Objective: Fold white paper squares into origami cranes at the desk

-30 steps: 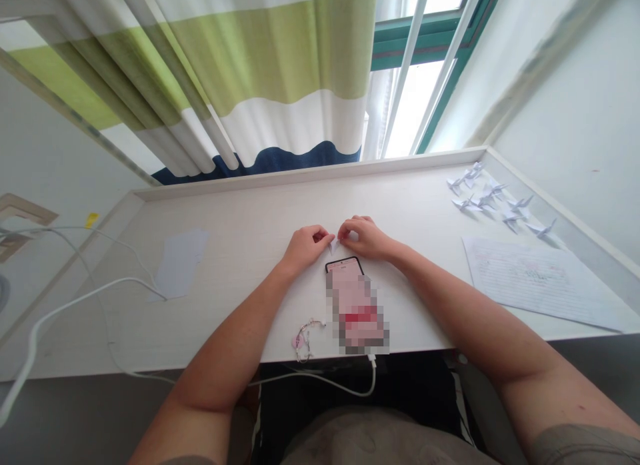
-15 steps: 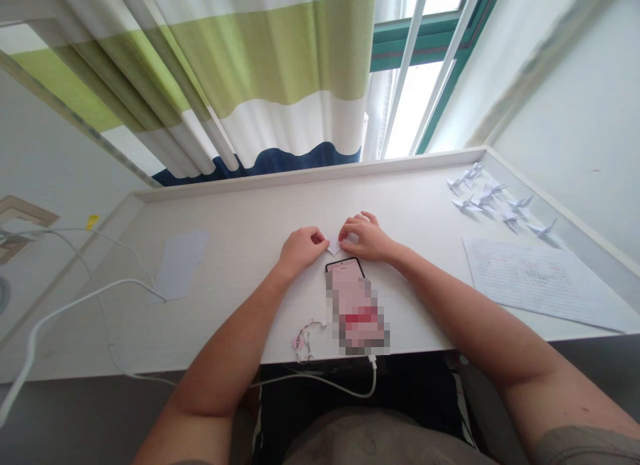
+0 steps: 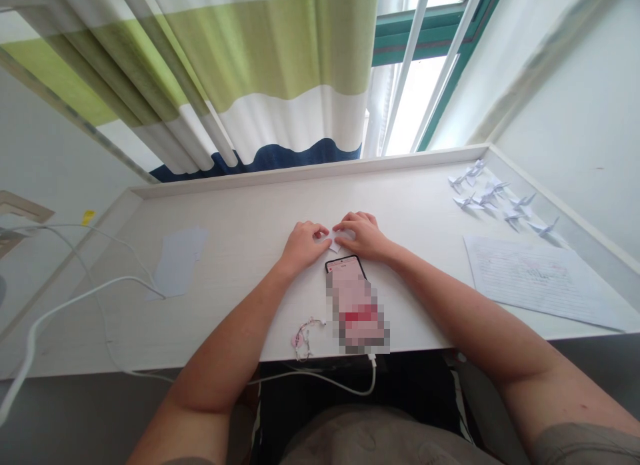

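Note:
Between my hands, just beyond the top of the phone, is a small folded piece of white paper (image 3: 335, 247) with a pointed corner toward me. My left hand (image 3: 304, 245) grips its left side, thumb at the edge and fingers curled. On the opposite side, my right hand (image 3: 364, 237) has its thumb and forefinger at the paper, the other fingers bent above. Fingers cover part of the paper, so its full shape is hidden. The phone (image 3: 350, 298) lies face up below the hands, its screen mostly blurred out.
Several folded paper cranes (image 3: 485, 197) stand at the back right. In front of them lie written sheets (image 3: 530, 278). Blank paper slips (image 3: 177, 262) rest on the left, with a white cable (image 3: 95, 292) crossing nearby. A beaded strap (image 3: 303, 338) lies near the desk's front edge.
Both hands have shifted slightly on the folded paper. My left fingers have lifted and extended further forward, and my right hand has moved a little to the left.

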{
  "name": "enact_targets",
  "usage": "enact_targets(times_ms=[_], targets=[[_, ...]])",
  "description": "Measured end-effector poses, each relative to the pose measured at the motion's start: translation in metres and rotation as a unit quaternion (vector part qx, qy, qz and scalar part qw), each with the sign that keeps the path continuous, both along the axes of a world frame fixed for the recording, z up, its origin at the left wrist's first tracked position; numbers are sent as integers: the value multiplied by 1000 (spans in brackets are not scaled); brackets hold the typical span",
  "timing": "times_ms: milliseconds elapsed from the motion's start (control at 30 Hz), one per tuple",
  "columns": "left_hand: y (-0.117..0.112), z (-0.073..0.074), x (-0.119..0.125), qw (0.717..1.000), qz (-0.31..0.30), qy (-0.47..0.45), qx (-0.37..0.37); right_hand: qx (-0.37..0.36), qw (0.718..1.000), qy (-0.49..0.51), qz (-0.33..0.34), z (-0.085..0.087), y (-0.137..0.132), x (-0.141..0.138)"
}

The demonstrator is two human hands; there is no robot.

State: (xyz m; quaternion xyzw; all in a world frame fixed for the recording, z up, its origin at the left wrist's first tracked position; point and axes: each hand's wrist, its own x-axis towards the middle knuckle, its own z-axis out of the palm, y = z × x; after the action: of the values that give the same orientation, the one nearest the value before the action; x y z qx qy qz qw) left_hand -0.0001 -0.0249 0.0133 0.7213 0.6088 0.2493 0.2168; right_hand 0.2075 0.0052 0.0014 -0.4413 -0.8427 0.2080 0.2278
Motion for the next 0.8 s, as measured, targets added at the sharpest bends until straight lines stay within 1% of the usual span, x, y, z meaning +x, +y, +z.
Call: enact_targets(times_ms=[167,300,467,633,800], targets=[[2,-3,1,1000,-5,-8,0,-13,1000,-7,-4,1,1,-1],[3,-5,1,1000,-15,-5,12,-24,1000,21,1,1,1,0],[0,-3,3,999,-22,-18,21,-20,998,53,4,0,1,0],[-2,-2,4,998,-42,-20,37,-8,998,57,14,0,0,-1],[-2,-3,5,997,-58,-16,40,-4,998,55,4,1,3,-2]])
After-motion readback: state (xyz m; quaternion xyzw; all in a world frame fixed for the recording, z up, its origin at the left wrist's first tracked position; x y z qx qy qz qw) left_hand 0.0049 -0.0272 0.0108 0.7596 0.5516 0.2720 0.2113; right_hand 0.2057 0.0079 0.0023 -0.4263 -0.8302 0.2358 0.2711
